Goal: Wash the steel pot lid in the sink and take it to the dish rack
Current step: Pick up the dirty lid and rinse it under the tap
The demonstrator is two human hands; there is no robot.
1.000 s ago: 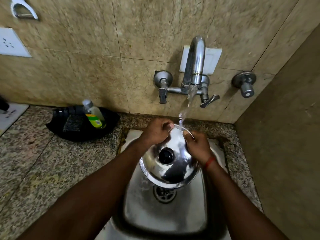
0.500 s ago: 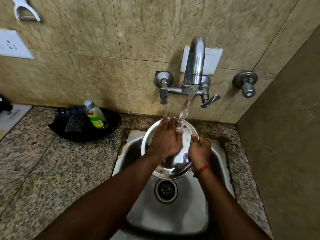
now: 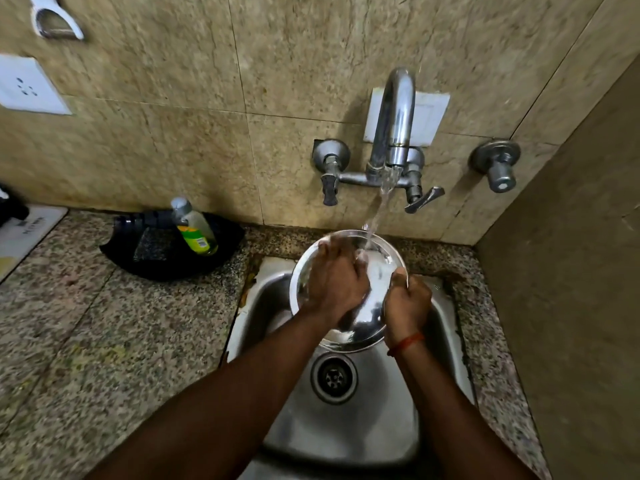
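Observation:
The steel pot lid (image 3: 375, 292) is held tilted above the steel sink (image 3: 346, 427), its hollow inner side facing me, under the water running from the tap (image 3: 393, 133). My right hand (image 3: 407, 306) grips the lid's right rim, thumb over the edge. My left hand (image 3: 336, 280) lies flat inside the lid with its fingers spread against the wet metal, near where the stream lands. The lid's knob is hidden on the far side.
The drain (image 3: 334, 377) sits below the lid. A black tray (image 3: 166, 247) with a green-labelled soap bottle (image 3: 195, 226) stands on the granite counter (image 3: 104, 341) to the left. A wall (image 3: 571, 289) closes in on the right.
The lid was turned from knob side up to inner side up and raised nearer the tap. My left hand moved from the rim to inside the lid and keeps rubbing there.

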